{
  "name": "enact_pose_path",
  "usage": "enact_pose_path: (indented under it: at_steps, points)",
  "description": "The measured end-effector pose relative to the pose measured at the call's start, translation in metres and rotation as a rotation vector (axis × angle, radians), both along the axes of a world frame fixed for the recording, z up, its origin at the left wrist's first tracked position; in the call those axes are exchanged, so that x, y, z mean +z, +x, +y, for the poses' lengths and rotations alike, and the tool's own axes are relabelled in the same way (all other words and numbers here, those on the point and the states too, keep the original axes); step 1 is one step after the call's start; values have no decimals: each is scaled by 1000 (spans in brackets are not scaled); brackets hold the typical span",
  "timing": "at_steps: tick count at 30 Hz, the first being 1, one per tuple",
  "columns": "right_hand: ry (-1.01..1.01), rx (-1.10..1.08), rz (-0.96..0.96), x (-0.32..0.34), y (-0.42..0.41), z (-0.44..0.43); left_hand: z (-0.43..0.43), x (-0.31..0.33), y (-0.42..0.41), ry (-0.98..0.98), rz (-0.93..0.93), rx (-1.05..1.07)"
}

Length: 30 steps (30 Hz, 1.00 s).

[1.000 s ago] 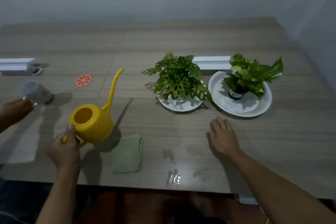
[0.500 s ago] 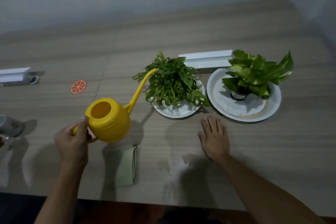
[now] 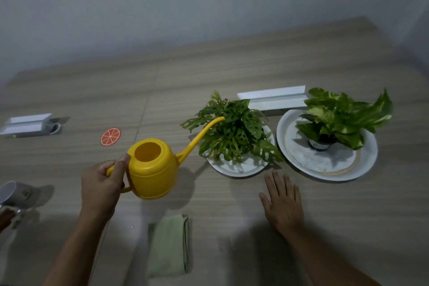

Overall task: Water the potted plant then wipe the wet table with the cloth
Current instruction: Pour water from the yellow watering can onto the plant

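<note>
We see a big wooden counter (image 3: 232, 72) that fills most of the frame. On it, right of the middle, sits the potted plant (image 3: 232, 132) with holes in its leaves, on a small white plate (image 3: 239, 167). A second plant (image 3: 343, 116) sits on a bigger white plate (image 3: 325, 169) at the right side.

The yellow watering can (image 3: 151, 167) is in the air at the middle left of the frame. Our left hand (image 3: 99, 186) holds it, with the fingers (image 3: 121, 166) wrapped tight around the handle and the thumb up against the can's body. We think that handle is the best place to hold it. The can looks like hard, smooth plastic. We guess it is light when empty and heavier with water inside, and the water can slosh. We cannot see any water in it.

The can's long line runs from the handle at the lower left up to the spout tip at the upper right. The thin spout points at the holey plant, and its tip sits among the leaves. We think those leaves are soft and bend easily.

Our right hand (image 3: 283, 204) lies flat on the counter near the small plate, with its fingers spread and holding nothing.

The green cloth (image 3: 169, 246) lies folded at the bottom middle, long side pointing away from us. It looks soft and floppy, so we would pinch it or press it flat.
</note>
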State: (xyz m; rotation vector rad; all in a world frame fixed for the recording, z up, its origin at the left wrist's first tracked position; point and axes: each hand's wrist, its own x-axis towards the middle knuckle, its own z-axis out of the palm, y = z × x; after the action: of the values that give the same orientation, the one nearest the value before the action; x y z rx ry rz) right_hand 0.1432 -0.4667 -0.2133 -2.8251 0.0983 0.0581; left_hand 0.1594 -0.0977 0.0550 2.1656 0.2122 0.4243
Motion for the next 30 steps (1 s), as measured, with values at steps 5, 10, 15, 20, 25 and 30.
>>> enact_pose_path:
  at_steps: [5,10,15,20,25,30]
  points:
    - [3,6,-44,-2,-2,1,5,5,10,41,11,-38]
    - [6,0,-50,-3,-4,2,11,11,17,41,12,-39]
    - [-6,-6,-41,-2,-8,6,17,20,20,-23,14,-45]
    - [-31,-2,-6,-1,-9,7,23,30,28,15,-5,-41]
    - [-50,-4,30,2,-10,9,21,40,37,42,9,-30]
    - [-64,7,62,2,-13,10,15,47,44,68,20,-34]
